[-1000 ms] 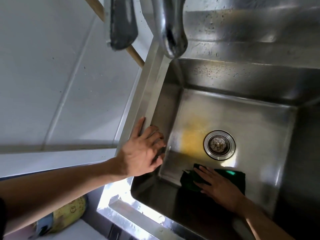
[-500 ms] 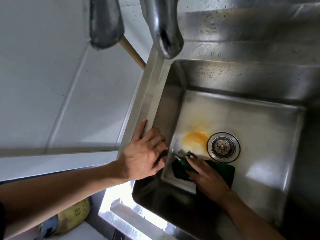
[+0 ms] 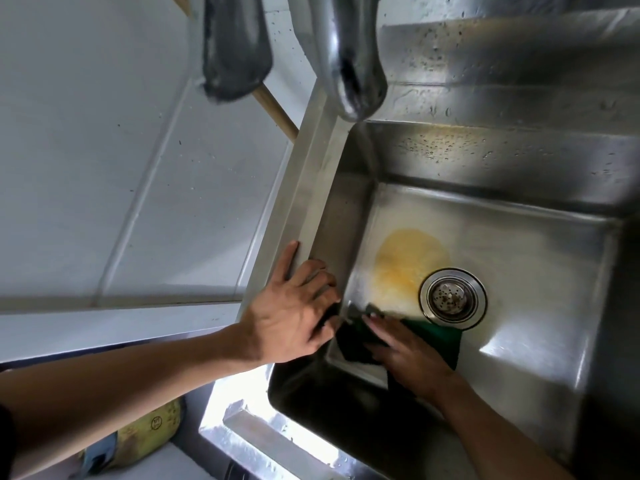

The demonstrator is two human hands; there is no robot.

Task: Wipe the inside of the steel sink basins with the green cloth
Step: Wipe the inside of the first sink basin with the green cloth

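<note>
A steel sink basin (image 3: 540,258) fills the right of the head view, with a round drain strainer (image 3: 452,298) in its floor. A yellow-orange stain (image 3: 410,261) lies on the floor just left of the drain. My right hand (image 3: 408,358) presses flat on the green cloth (image 3: 440,337), which lies on the basin floor at the near left, below the stain and touching the drain's edge. My left hand (image 3: 294,310) rests on the basin's left rim, fingers curled over the edge.
A steel tap spout (image 3: 349,64) hangs over the basin's far left corner. A dark grey handle (image 3: 235,46) and a wooden stick (image 3: 277,112) sit beside it. White tiled wall (image 3: 121,150) lies to the left. A yellow bag (image 3: 145,434) shows below my left arm.
My right hand has slid the green cloth leftward and farther from me along the basin floor, toward the stain. My left hand has stayed on the rim.
</note>
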